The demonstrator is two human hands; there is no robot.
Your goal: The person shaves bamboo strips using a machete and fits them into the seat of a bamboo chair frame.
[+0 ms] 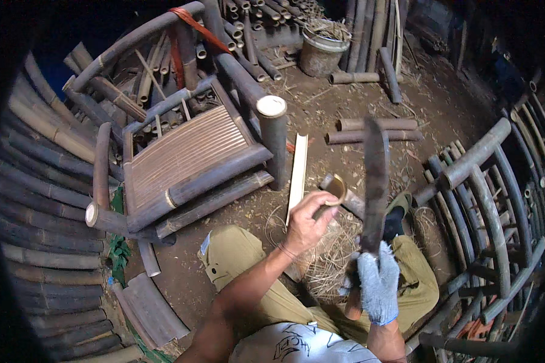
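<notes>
My bare left hand (310, 225) is closed on the rim of a split bamboo piece (352, 204), thumb and fingers pinching its curved end. The hollow end of the piece faces up toward me. In a grey knit glove, my right hand (378, 283) grips a large machete (376, 184). Its broad dark blade stands up and points away from me, just right of the bamboo. A bit of wooden handle (353, 306) shows below the glove. Between my legs lies a heap of thin bamboo shavings (330, 266), partly hidden by my hands.
A dark bamboo chair (191, 154) with a slatted seat stands at left. A pale split strip (298, 172) lies beside my left hand. Cut tubes (375, 136) lie ahead, near a bucket (324, 54) of scraps. Another bamboo frame (490, 199) is at right; stacked poles (48, 242) line the left.
</notes>
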